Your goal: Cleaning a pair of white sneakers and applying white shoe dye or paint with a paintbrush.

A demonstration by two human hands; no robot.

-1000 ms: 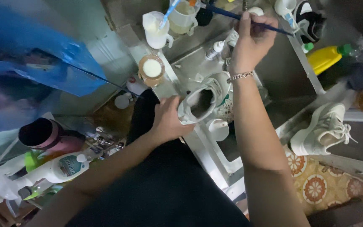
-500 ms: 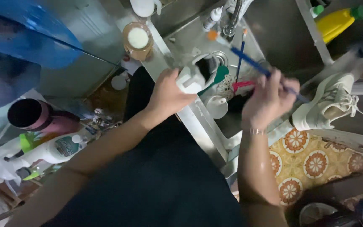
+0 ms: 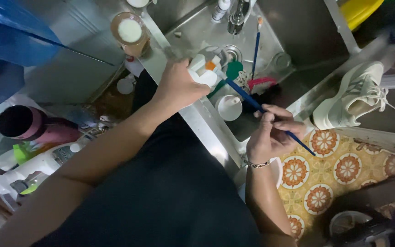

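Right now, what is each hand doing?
Left hand: closed around a white sneaker.
Right hand: pinching a thin blue brush.

Dark, plain top (image 3: 161, 192) covers the torso. Both forearms bare, no sleeves. Thin silver chain bracelet (image 3: 257, 163) circles the right wrist.

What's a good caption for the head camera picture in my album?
Left hand holds a white shoe over the sink; right hand brushes it with a blue paintbrush.

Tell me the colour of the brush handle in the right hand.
Blue; the brush handle held by the right hand shows in the head view.
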